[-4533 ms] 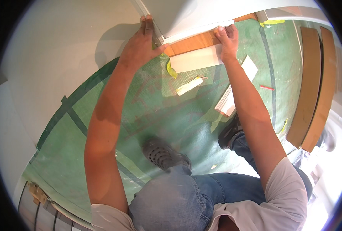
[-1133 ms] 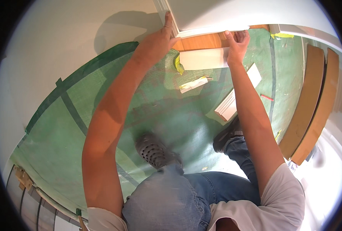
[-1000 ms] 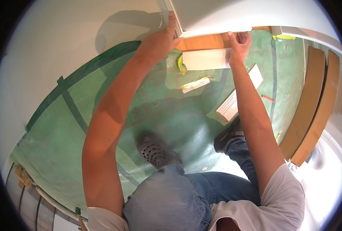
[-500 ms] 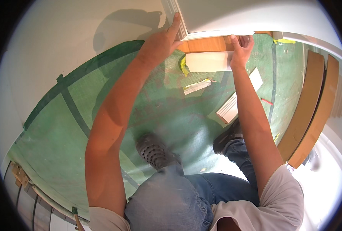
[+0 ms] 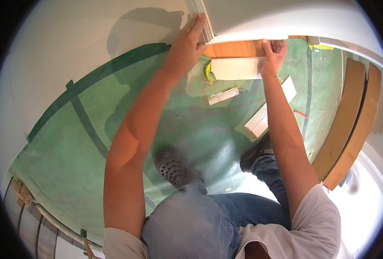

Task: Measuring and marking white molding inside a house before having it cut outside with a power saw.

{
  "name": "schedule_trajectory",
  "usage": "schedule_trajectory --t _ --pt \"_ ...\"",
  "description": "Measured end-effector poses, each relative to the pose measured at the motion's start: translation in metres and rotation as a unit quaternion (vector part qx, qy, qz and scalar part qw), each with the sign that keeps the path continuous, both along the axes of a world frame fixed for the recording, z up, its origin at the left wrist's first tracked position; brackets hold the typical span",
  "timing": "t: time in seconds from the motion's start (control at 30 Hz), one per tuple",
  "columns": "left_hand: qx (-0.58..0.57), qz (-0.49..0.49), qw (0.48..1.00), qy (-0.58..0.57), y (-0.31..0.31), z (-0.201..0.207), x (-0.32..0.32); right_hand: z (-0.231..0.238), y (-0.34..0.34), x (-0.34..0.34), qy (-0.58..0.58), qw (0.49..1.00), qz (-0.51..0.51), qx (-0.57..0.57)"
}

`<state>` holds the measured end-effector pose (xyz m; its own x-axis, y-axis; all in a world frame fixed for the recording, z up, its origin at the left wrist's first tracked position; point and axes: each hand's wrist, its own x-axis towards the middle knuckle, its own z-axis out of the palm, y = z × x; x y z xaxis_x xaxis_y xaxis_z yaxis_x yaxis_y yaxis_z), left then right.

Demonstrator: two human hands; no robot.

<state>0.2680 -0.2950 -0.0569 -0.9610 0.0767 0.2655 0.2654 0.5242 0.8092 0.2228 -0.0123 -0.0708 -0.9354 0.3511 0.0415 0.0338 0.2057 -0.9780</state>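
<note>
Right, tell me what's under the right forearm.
White trim shows on both sides of the forearm, lying on green sheeting; the middle is covered, so whether it joins is hidden.

Passage between hands (image 5: 185, 47) (image 5: 274, 59); white trim (image 5: 239, 39) bars top, white board (image 5: 234, 69) underneath.

Floor covering (image 5: 83, 172): wall (image 5: 70, 77) along its left. Upright trim (image 5: 202, 21): left hand (image 5: 185, 52) at its left side. Lower trim (image 5: 243, 39): meets the upright trim at a corner; right hand (image 5: 272, 58) near its right end. Board (image 5: 234, 69): before the lower trim, tape scrap (image 5: 209, 72) at its left end. Short strip (image 5: 222, 96): nearer the person. Moulding piece (image 5: 257, 123): right of the strip, slantwise (partly hidden under the right forearm (image 5: 284, 121)). Stick (image 5: 301, 114): right of that forearm. Long boards (image 5: 343, 112), two: side by side, far right.
</note>
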Motion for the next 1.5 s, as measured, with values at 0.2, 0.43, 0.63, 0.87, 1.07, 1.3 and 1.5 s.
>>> schedule_trajectory --t 0.2,0.43,0.63,0.87,1.07,1.3,1.5 --pt "0.020 0.016 0.999 -0.021 0.004 0.005 0.011 0.003 -0.003 0.003 -0.008 1.000 0.012 -0.013" --pt "0.022 0.042 0.999 -0.021 0.007 0.002 0.012 0.005 -0.004 0.003 0.006 1.000 0.014 -0.020" --pt "0.015 0.041 0.998 -0.036 0.003 0.006 0.015 0.007 -0.006 0.004 -0.003 1.000 0.015 -0.010" --pt "-0.022 0.064 0.998 0.001 0.005 -0.003 0.016 0.010 -0.009 0.005 0.007 1.000 0.014 -0.005" --pt "-0.080 0.037 0.994 -0.064 0.003 0.000 0.016 0.008 -0.006 0.004 0.006 1.000 0.011 -0.010" --pt "-0.064 0.043 0.997 0.007 -0.003 -0.001 0.012 0.010 -0.008 0.005 0.013 1.000 0.015 -0.011" --pt "-0.069 0.043 0.997 -0.011 -0.003 0.000 0.011 0.007 -0.007 0.004 0.012 1.000 0.015 -0.008"
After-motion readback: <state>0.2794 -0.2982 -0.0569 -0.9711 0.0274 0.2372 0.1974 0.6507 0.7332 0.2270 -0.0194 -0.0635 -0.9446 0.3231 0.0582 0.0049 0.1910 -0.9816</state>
